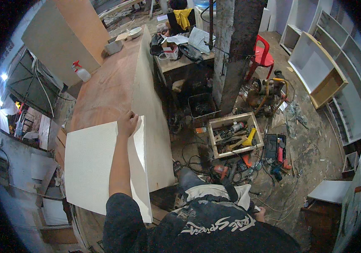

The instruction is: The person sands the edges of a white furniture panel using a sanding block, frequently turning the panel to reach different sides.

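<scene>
Left hand grips the top edge of a white panel lying on the desk; right hand hangs low, its grip hidden. One-handed, the panel could slide off.

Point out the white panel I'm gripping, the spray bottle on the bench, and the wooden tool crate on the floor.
white panel [90, 168], head view, middle of its flat face.
spray bottle [81, 72], head view, on its clear body.
wooden tool crate [215, 123], head view, on its near-left rim.
</scene>
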### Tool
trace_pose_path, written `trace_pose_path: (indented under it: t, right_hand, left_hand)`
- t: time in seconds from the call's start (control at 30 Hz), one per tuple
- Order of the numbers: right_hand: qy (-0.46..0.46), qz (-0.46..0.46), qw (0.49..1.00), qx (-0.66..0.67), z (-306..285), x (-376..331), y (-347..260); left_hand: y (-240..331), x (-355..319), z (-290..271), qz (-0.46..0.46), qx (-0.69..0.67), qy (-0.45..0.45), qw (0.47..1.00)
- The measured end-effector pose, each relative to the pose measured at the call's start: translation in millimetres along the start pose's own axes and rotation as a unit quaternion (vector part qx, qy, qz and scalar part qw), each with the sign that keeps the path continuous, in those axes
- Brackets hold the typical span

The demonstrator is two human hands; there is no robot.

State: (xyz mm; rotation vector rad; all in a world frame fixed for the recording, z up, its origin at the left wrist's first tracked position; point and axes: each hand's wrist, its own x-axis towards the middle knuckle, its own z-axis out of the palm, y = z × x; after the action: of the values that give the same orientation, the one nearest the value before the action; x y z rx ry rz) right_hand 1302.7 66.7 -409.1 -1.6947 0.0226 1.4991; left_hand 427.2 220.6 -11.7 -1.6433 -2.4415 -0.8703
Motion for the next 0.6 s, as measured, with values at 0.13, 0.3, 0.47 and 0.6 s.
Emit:
trace_pose_path:
  t: [0.13,0.3,0.47,0.6]
  right_hand:
    - [0.033,0.036,0.998,0.048,2.7,11.8,-21.5]
    - [0.007,0.019,0.998,0.055,38.8,37.1,-48.4]
    - [-0.023,0.099,0.995,0.012,86.8,33.5,-20.0]
    - [0.017,0.041,0.999,-0.004,104.6,52.3,-51.8]
  left_hand:
    - [18.4,0.9,0.3,0.021,0.011,-0.027,0.999]
    - [41.2,1.1,-3.9,0.098,0.008,-0.021,0.995]
    - [31.3,-18.9,-14.9,0.092,0.044,-0.046,0.994]
    - [29.9,-1.1,-14.1,0.06,-0.008,-0.07,0.996]
